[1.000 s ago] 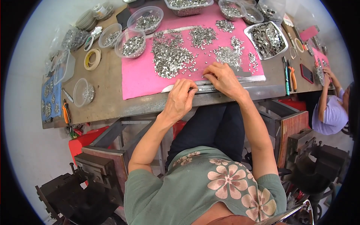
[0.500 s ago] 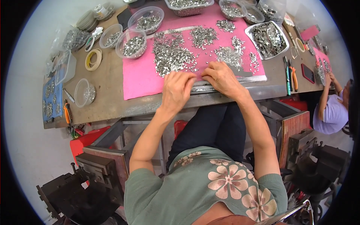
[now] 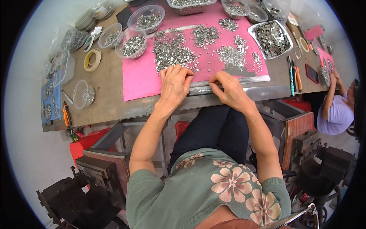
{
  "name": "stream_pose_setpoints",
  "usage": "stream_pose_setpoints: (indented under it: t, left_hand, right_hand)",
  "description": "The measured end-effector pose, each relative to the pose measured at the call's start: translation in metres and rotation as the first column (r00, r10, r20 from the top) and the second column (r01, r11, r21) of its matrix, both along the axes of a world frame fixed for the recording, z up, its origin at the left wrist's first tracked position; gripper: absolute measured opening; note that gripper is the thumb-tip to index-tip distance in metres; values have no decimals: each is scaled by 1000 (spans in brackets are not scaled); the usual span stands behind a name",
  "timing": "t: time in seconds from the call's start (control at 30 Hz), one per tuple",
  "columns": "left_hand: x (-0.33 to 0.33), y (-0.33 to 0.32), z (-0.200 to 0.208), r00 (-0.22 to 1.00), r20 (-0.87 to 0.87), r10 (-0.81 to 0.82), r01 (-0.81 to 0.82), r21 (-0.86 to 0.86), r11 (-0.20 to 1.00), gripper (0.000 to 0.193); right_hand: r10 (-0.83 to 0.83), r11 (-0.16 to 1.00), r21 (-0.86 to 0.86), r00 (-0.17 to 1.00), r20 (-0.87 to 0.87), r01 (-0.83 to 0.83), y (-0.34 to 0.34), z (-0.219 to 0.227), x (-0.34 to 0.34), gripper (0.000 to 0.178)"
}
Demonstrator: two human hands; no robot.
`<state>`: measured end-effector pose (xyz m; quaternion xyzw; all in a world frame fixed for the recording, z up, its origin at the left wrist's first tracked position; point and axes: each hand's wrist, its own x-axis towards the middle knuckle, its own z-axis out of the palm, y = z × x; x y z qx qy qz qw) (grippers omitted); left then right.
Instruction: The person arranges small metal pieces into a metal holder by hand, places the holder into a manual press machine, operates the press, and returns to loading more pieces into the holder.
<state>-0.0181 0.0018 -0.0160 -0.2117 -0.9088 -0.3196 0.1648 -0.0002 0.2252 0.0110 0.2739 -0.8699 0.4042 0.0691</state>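
Observation:
My left hand is at the near edge of a pile of small shiny metal pieces on a pink mat. Its fingers are bent, with thumb and forefinger close together; whatever lies between them is too small to make out. Over a narrow metal rail along the mat's front edge, my right hand is closed, thumb and forefinger bent toward each other at the rail. Any piece in that pinch is hidden. Further heaps of thin metal pieces lie beyond the right hand.
Clear tubs of metal bits stand behind the mat, and a white tray is at its right. Pliers and a phone lie farther right; a tape roll sits left. Another person works at far right.
My left hand has moved left and up toward the pile, away from my right hand. The right hand has shifted slightly right and down, uncovering more of the rail between them.

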Motion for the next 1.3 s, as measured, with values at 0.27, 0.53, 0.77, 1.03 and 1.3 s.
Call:
stream_pose_setpoints:
  t: [0.27,0.53,0.77,1.03,1.3]
  left_hand:
    - [4,1,3,995,-95,8,-20,-126,992,7]
    - [25,10,10,987,125,-105,77,211,974,6]
    - [38,24,-1,982,35,-187,164,348,923,12]
    - [39,29,-7,986,-56,-158,167,261,951,16]
    - [47,31,-2,989,-90,-117,133,197,971,21]
  right_hand:
    - [-79,995,-73,985,-154,69,-10,-16,20,12]
    - [-125,992,-18,967,-221,124,-12,-20,23,15]
    - [-134,990,11,949,-287,143,-12,-22,24,17]
    - [-93,991,65,950,-298,118,-10,-21,22,19]
    - [37,997,74,957,-287,-16,3,-9,16,13]
